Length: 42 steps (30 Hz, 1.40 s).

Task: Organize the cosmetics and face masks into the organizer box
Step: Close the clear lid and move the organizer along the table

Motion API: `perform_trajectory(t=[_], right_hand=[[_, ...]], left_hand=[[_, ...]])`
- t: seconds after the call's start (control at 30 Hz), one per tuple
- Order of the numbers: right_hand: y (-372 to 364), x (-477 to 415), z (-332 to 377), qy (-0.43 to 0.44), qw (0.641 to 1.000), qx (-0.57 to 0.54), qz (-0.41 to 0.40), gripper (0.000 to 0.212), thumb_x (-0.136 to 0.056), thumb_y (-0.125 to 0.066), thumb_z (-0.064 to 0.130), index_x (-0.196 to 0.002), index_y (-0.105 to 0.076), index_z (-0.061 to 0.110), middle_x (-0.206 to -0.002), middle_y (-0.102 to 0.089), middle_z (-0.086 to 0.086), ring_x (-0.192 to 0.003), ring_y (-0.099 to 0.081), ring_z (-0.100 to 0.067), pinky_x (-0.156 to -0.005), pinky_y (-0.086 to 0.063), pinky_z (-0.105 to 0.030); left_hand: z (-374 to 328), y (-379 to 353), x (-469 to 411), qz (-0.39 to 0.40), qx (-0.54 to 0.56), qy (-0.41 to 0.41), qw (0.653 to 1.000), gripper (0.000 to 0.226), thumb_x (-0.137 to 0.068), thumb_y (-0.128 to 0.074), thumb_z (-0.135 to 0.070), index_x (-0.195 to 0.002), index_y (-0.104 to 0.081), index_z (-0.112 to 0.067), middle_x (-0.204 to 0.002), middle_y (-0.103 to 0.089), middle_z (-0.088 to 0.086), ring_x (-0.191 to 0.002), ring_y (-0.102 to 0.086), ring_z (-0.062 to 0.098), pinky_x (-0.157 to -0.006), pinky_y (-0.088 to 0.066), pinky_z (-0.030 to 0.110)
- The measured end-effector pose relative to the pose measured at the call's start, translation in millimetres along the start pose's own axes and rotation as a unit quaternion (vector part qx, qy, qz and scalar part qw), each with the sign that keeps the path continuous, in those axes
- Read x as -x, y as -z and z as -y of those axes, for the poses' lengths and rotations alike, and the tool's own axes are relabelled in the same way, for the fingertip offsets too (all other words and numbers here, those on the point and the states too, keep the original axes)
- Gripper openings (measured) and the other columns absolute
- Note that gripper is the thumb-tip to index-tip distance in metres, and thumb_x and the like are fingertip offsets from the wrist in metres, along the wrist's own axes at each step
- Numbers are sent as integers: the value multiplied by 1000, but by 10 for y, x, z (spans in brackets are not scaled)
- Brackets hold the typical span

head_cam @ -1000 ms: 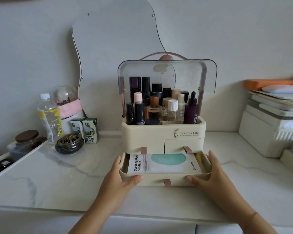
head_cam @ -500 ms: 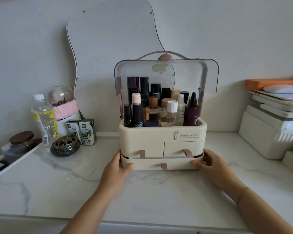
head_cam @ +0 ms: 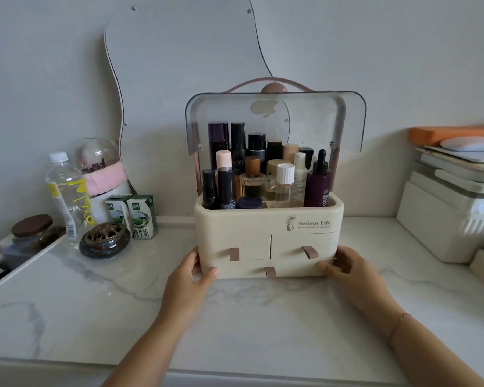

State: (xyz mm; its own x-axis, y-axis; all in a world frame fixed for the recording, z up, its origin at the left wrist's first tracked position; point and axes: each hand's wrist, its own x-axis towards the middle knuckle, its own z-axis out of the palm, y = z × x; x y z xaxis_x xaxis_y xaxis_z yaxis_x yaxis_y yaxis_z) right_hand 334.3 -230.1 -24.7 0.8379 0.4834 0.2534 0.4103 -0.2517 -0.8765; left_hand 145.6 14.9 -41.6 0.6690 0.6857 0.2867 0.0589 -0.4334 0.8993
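In the organizer box, the bottom drawer has shut.

Organizer box: "Serious Life". Milk carton: "纯牛奶".

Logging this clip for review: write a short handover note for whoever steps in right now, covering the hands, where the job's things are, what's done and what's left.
Left hand: open, pressed on the organizer box's lower left corner, thumb on the bottom drawer front.
Right hand: open, pressed on the lower right corner.
Things: cosmetic bottles stand upright in the top compartment; clear lid is raised. All three drawers look shut; no face masks are visible.
Done: bottles loaded, bottom drawer closed.
Left: probably lower the lid. No loose cosmetics show on the counter.
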Motion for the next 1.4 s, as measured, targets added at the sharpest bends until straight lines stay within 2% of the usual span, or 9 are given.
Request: perform_trajectory(t=[0.13, 0.33, 0.5, 0.73, 0.83, 0.9, 1.03, 1.2, 1.4], right_hand=[[-72, 61, 141, 7, 993, -106, 57, 77, -66, -78, 34, -133, -39, 26, -124, -56, 13, -113, -53, 5, -84, -48, -12], [130, 149, 581, 59, 982, -171, 55, 82, -69, -62, 67, -139, -31, 40, -143, -43, 12, -130, -41, -4, -110, -32, -37], [452, -102, 1370, 136, 976, -164, -46, 87, -72, -43, 77, -146, -15, 41, -153, -19, 25, -135, -22, 7, -100, -22, -17], [471, -199, 1743, 146, 974, -149, -83, 81, -80, -46, 57, -149, -16, 28, -154, -21, 13, -138, -21, 1, -102, -25, -17], [391, -113, 1575, 180, 946, -51, -265, 55, -85, -61, 36, -133, -42, 16, -133, -48, 5, -122, -46, -7, -105, -38, -31], [277, -90, 1477, 185, 925, -32, -331, 30, -83, -64, 25, -109, -52, 18, -103, -58, 6, -95, -56, -8, -90, -49, -37], [98, -195, 1377, 100, 968, 36, -226, 38, -79, -68, 37, -111, -55, 22, -98, -58, 14, -98, -56, -10, -94, -47, -40], [54, -354, 1319, 56, 977, 103, -179, 46, -78, -68, 46, -115, -51, 26, -92, -59, 17, -96, -58, -11, -92, -28, -34], [53, -373, 1317, 52, 984, 80, -148, 47, -82, -67, 36, -123, -50, 22, -102, -64, 6, -103, -61, -20, -100, -41, -48]], left_hand=[[-128, -17, 14, 53, 113, -7, 992, 81, -71, -73, -45, -141, -36, -30, -128, -61, -12, -117, -57, 5, -100, -43, 33], [-519, 77, -187, -10, 208, 37, 977, 69, -91, -30, -65, -149, -22, -30, -155, -30, -10, -140, -29, 6, -119, -17, 38], [-1373, 452, -430, -22, 237, -98, 966, 93, -74, -27, -81, -149, -22, -26, -152, -27, -18, -137, -26, -5, -116, -14, 25], [-1660, 483, -626, -27, 201, -87, 975, 84, -82, -18, -75, -150, -21, -27, -156, -23, -13, -141, -22, 0, -118, -11, 31], [-1452, 378, -494, -87, 162, -92, 979, 74, -84, -32, -67, -146, -31, -27, -145, -35, -19, -124, -35, -19, -102, -26, 8], [-1307, 276, -387, -116, 171, -74, 976, 68, -80, -50, -59, -138, -44, -24, -130, -48, -16, -102, -48, -24, -85, -33, 4], [-1129, 174, -431, -97, 121, -57, 986, 26, -82, -71, -30, -106, -61, -33, -103, -66, -17, -97, -61, -2, -78, -43, 16], [-1095, 160, -577, -72, 92, -65, 991, 23, -81, -73, -19, -98, -67, -33, -96, -71, -13, -92, -65, 2, -74, -45, 19], [-1072, 213, -618, -36, 133, -47, 989, 25, -84, -70, -14, -106, -68, -26, -101, -72, -9, -97, -65, 3, -77, -45, 18]])
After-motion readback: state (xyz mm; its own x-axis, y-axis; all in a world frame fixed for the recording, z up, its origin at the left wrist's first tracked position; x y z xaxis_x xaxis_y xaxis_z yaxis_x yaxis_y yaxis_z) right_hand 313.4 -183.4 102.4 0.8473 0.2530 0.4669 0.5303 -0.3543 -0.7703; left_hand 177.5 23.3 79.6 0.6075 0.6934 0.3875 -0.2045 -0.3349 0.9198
